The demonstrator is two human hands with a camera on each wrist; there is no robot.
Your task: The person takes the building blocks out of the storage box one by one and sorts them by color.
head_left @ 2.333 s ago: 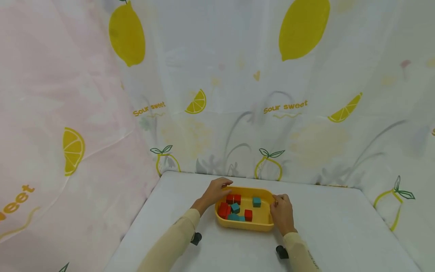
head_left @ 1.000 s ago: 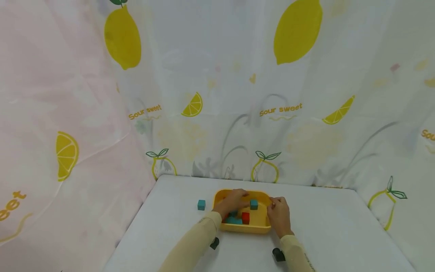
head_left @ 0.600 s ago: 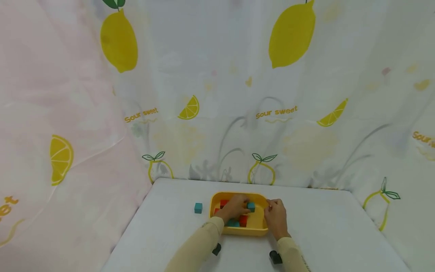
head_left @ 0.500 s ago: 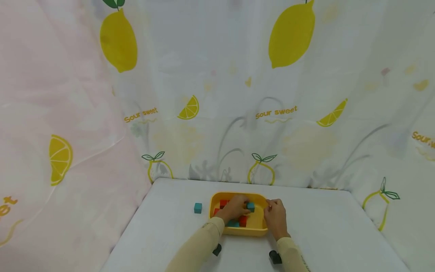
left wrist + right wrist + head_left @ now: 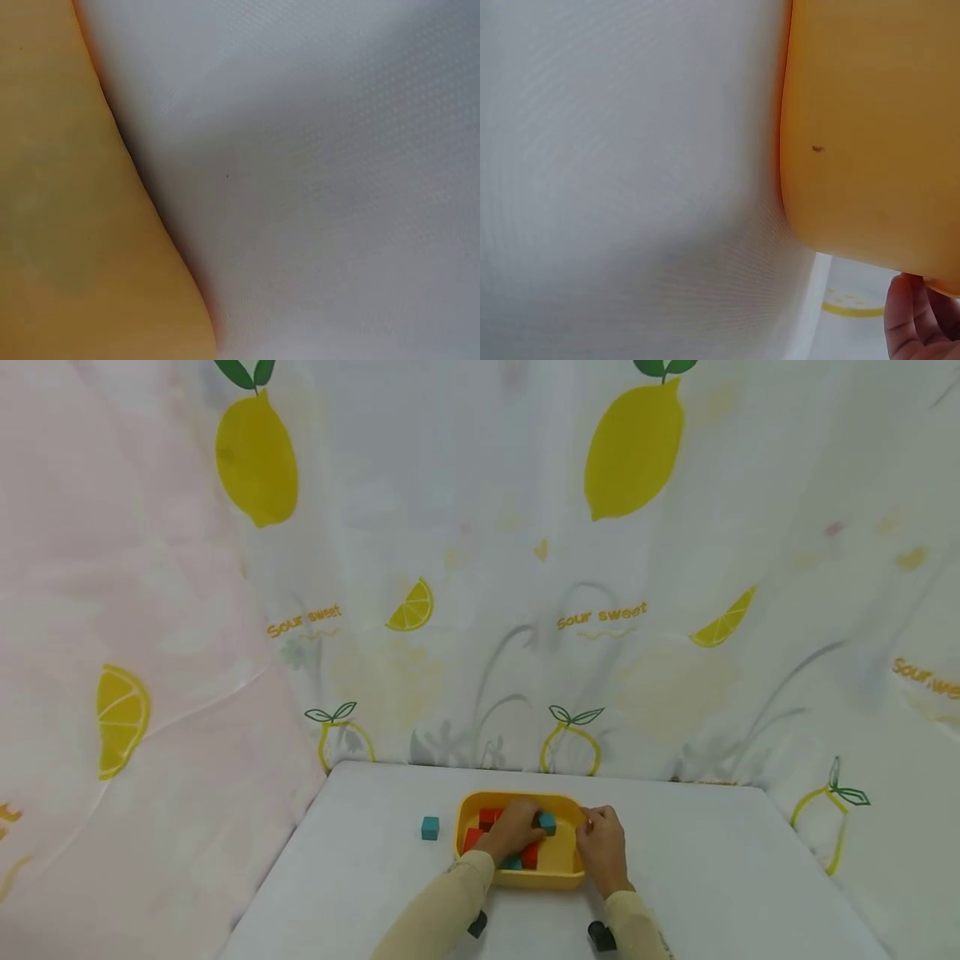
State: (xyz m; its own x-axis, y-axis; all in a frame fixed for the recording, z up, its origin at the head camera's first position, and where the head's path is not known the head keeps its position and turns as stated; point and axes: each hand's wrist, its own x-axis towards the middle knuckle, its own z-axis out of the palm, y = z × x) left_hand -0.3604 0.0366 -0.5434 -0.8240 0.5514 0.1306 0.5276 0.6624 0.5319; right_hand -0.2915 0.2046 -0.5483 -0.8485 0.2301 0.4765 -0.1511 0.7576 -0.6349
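Observation:
A yellow tray (image 5: 538,880) with rounded corners holds red and teal blocks. My left hand (image 5: 513,828) reaches inside it, fingers bent down among the blocks and covering some of them. A teal cube (image 5: 547,825) lies right beside its fingertips; whether they grip this cube or a covered block is hidden. My right hand (image 5: 603,850) pinches the tray's right rim. In the right wrist view, fingers (image 5: 901,319) of that hand meet the tray's edge. The left wrist view has only the tray's wall (image 5: 82,195) and the white surface.
On the white table (image 5: 697,877), a separate teal cube (image 5: 430,828) stands left of the tray. Red blocks (image 5: 489,818) sit at the tray's back left. A lemon-print curtain (image 5: 480,568) hangs behind the table. Dark wrist devices (image 5: 602,935) show below the sleeves.
My left hand has gone from the tray's left rim to among the blocks. A teal cube now stands on the table to the left. My right hand stays on the rim; the head view tilted up slightly.

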